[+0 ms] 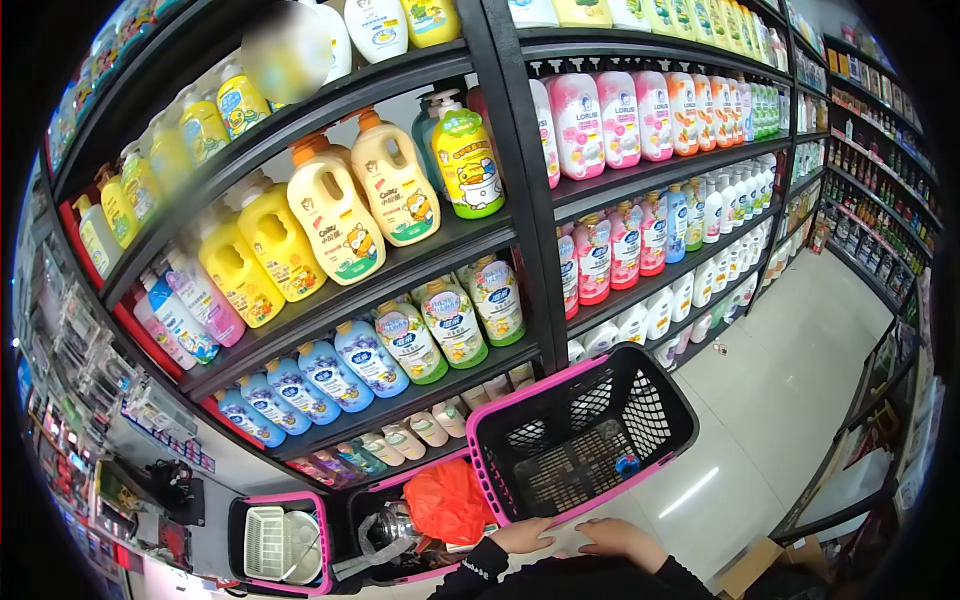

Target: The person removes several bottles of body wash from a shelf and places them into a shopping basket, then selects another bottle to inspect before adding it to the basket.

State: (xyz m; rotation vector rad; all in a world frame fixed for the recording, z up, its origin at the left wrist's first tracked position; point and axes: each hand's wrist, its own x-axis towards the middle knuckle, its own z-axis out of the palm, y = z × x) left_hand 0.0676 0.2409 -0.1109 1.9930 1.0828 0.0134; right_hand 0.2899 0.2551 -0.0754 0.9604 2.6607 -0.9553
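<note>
At the bottom centre of the frame the left hand [522,537] and the right hand [622,540] come out of black sleeves, side by side and a little apart. Both sit just below the near edge of a black plastic mesh basket with a pink rim [668,384]. The left hand lies at the basket's near left corner with its fingers [540,528] bent toward the rim, but I cannot tell whether they grip it. The right hand is knuckles-up with its fingers curled downward, and what is under it is hidden, so its hold cannot be told either. The basket fills the lower centre of the frame, tilted, and a small blue object [627,463] lies on its mesh floor. To its lower left, a second pink-rimmed basket [400,485] holds a crumpled orange-red plastic bag [447,500] beside a clear plastic bag [385,530]. Further left, a third small pink-rimmed tub [322,530] holds a white slotted plastic tray [264,541]. Black shelving [520,200] fills the upper left and centre of the frame. It carries 2 cream bottles with orange caps [335,215], yellow bottles [240,270] to their left, blue-labelled bottles [330,375] lower down and a row of pink bottles [600,120] at the upper right. A pale tiled floor [790,390] runs off to the right.
</note>
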